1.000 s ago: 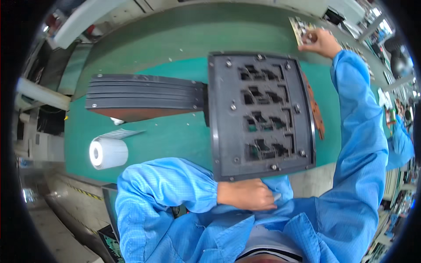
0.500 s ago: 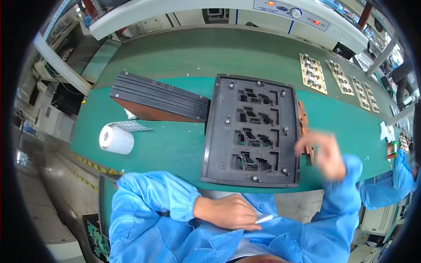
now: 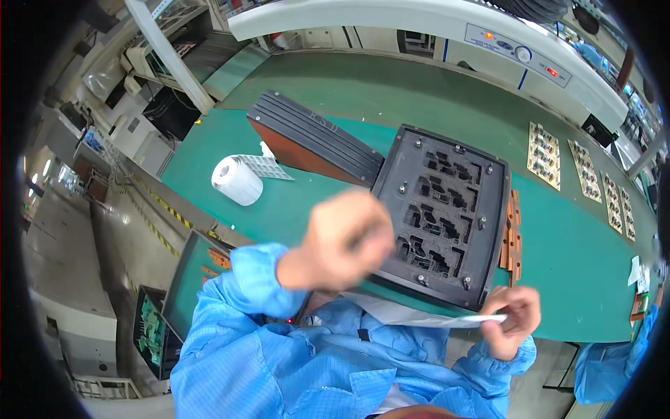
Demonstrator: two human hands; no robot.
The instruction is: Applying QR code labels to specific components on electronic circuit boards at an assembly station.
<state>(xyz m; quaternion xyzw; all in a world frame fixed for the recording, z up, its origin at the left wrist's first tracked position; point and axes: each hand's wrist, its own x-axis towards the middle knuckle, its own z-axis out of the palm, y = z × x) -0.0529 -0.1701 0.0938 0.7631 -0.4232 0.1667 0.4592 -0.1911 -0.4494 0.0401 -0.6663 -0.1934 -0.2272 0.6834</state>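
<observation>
My right hand (image 3: pixel 513 320) is closed at the near right corner of the black fixture, pinching one end of a thin white sheet (image 3: pixel 412 314). The sheet stretches leftward along the table's near edge, in front of my blue sleeves. My left hand (image 3: pixel 343 241) is raised at the fixture's near left side, smeared by motion. Its fingers look curled, but whether anything is in them is hidden. The black fixture (image 3: pixel 436 285) is a framed flat plate with several rows of cut-out pockets and metal posts. Beside it, to the left, leans a dark ribbed panel (image 3: pixel 317 133) with a brown side.
A roll of white labels (image 3: pixel 241 183) stands on the green mat (image 3: pixel 565 279) at left. Brown slotted bars (image 3: pixel 513 237) lie along the fixture's right side. Several populated circuit boards (image 3: pixel 544 157) rest at the far right. A white overhead unit (image 3: pixel 391 29) spans the back.
My left hand has risen from my lap to beside the fixture. My right hand has come down and now grips the white sheet, which is drawn out wide. The view has shifted left.
</observation>
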